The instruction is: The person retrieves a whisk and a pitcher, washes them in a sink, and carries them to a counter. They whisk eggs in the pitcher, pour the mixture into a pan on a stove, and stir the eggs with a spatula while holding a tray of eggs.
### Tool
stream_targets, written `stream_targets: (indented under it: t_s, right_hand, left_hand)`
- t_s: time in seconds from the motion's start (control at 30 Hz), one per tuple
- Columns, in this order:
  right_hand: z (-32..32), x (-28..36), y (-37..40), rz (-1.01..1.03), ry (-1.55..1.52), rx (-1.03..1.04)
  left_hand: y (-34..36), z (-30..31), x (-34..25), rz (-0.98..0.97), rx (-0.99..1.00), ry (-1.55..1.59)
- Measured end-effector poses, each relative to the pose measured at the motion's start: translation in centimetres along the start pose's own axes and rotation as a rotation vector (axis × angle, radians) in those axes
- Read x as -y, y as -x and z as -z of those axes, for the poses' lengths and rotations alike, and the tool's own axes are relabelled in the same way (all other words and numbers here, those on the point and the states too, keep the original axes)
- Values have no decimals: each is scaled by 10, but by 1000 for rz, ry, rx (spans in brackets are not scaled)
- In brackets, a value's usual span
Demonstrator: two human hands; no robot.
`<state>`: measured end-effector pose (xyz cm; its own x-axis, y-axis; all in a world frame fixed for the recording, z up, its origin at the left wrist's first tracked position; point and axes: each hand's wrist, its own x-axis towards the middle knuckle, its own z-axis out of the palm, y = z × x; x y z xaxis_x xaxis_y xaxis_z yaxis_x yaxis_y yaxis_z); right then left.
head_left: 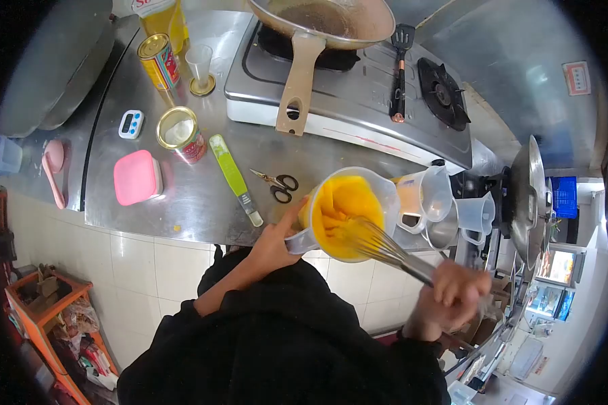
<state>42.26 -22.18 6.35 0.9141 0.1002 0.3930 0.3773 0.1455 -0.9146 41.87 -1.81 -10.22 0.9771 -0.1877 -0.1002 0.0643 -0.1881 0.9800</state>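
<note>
My left hand (278, 237) grips the handle of a clear plastic measuring jug (390, 196), which leans toward me at the counter's front edge. Thick yellow-orange liquid (341, 199) fills much of it. A wire whisk (383, 244) dips into the liquid, its wires blurred. My right hand (452, 295), also blurred, is closed around the whisk's metal handle. Just left of the jug lie black-handled scissors (282, 186). Farther left is a green-handled spatula-like tool (230, 169). A second jug (422, 194), holding something orange, stands right of the first.
A frying pan (331, 19) sits on a two-burner gas stove (358, 94), beside a black slotted turner (400, 74). On the steel counter (115, 216) are an opened can (181, 135), a closed can (158, 61), a pink-lidded box (135, 177) and a timer (131, 124).
</note>
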Motion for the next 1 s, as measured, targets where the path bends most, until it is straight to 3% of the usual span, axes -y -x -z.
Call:
stream_targets:
  t_s: [0.03, 0.1, 0.13, 0.17, 0.23, 0.27, 0.3, 0.37, 0.4, 0.47, 0.5, 0.57, 0.6, 0.63, 0.7, 0.73, 0.83, 0.9, 0.93, 0.97, 1.0]
  right_hand:
    - [-4, -2, 1, 208, -167, -46]
    - [11, -31, 4, -17, 864, 524]
    - [10, -42, 3, -80, 456, 418]
    - [5, -28, -1, -80, 454, 419]
    - [-12, 16, -11, -23, -105, 58]
    - [-11, -2, 0, 84, -112, -74]
    - [0, -17, 3, 97, -116, -75]
    - [24, -34, 5, -71, 597, 426]
    - [16, -20, -1, -69, 595, 429]
    - [-4, 25, -15, -50, -246, 99]
    - [4, 8, -9, -43, -241, 99]
    - [20, -40, 4, -59, 364, 463]
    - [29, -23, 11, -221, 495, 404]
    - [32, -13, 15, -228, 497, 411]
    - [10, 10, 6, 35, -210, 27]
    - [15, 0, 7, 39, -215, 32]
    - [45, -45, 35, -264, 769, 160]
    - [9, 11, -4, -139, -110, -61]
    - [-10, 8, -12, 97, -222, -88]
    - [-1, -8, -11, 98, -225, -91]
    - [17, -35, -2, 48, 264, 195]
  left_hand:
    - [-1, 0, 2, -76, -36, -39]
    - [-2, 2, -3, -61, -40, -54]
    - [-1, 1, -5, -28, -48, -54]
    - [-1, 1, -6, -27, -50, -55]
    - [0, 2, -9, -34, -37, -68]
    - [-1, 2, -8, -42, -42, -73]
    - [-2, 1, -6, -53, -51, -48]
    - [-1, -2, -6, -61, -58, -17]
    - [-1, 0, -7, -45, -51, -33]
    - [0, 0, -9, -34, -33, -45]
    - [0, -1, -9, -47, -43, -44]
    - [-1, 3, -10, -62, -51, -52]
    - [-2, 3, -13, -20, -29, -54]
    - [0, 2, -14, 31, -3, -55]
    - [0, 3, -12, 9, -10, -55]
    - [-2, 3, -10, -18, -16, -58]
    - [-2, -2, -4, -38, -56, -54]
    - [-1, 0, -16, 75, -2, -43]
    - [-2, 1, -13, 47, 5, -17]
    - [-3, 2, -10, 16, 16, 4]
    - [-5, 4, -7, 17, 18, -2]
